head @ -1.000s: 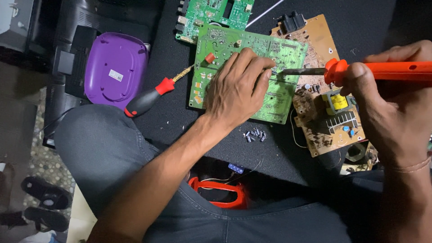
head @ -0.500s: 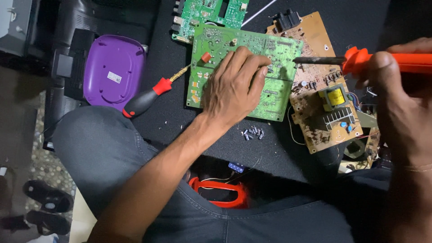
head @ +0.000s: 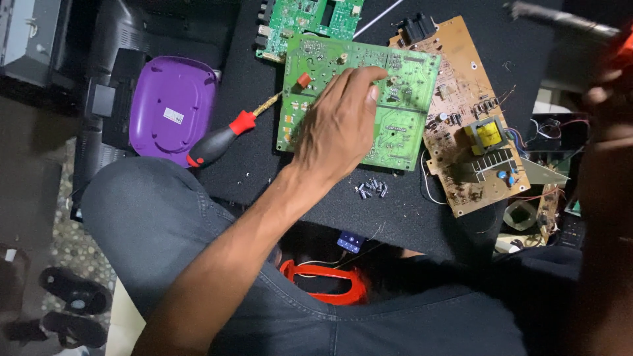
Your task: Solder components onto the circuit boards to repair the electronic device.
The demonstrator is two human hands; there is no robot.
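Head view shows a black mat [head: 264, 165] carrying the work, with a purple case [head: 173, 109] at its left edge. The green circuit board [head: 402, 92] lies in the mat's middle, touching a brown circuit board [head: 461, 112] to its right. The left hand [head: 339, 128] rests flat on the green board, fingers loosely spread, gripping nothing. The right hand [head: 610, 92], blurred at the upper right corner, is wrapped around a soldering iron [head: 560, 18], raised well clear of both boards. A red-and-black screwdriver [head: 224, 140] lies beside the case, and small loose capacitors [head: 372, 188] sit just below the green board.
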